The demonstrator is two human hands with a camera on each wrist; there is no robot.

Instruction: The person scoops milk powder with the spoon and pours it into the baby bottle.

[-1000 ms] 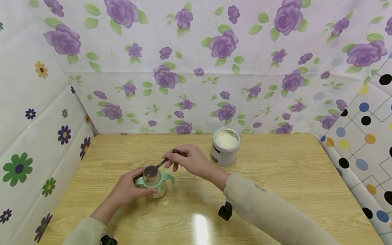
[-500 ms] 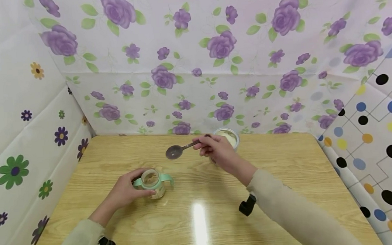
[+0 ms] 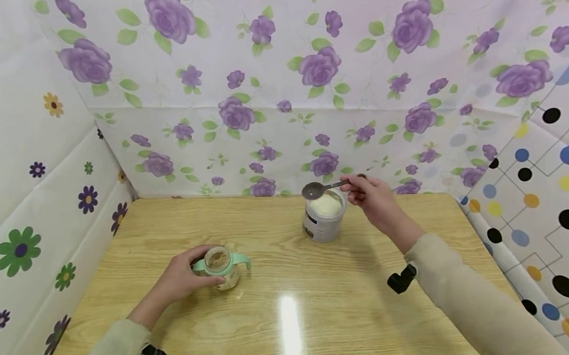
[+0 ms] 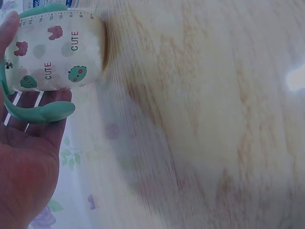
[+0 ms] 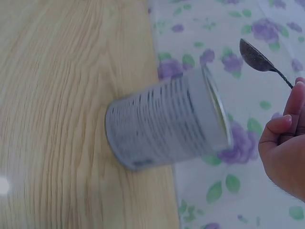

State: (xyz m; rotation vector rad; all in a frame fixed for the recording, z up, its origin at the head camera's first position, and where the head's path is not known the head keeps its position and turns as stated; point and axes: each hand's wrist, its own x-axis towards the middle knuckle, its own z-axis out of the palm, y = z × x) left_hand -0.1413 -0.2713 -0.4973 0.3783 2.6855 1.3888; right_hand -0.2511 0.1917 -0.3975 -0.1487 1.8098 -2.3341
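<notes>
1. Head view: your right hand (image 3: 375, 199) pinched the spoon (image 3: 316, 190) by its handle, the bowl just above the open tin (image 3: 325, 218) of white powder. Your left hand (image 3: 183, 279) curled round the small bottle (image 3: 221, 266) on the tabletop (image 3: 296, 305), well apart from the tin. Dipping level would likely keep the scoop from spilling.
2. Left wrist view: your fingers (image 4: 9, 28) wrapped the bottle (image 4: 57, 57), with the green handle (image 4: 43, 112) across your palm; a firm hold seemed wise.
3. Right wrist view: the spoon (image 5: 255, 56) was clear of the tin (image 5: 167, 124)'s rim; I'd judge a slow descent best.
</notes>
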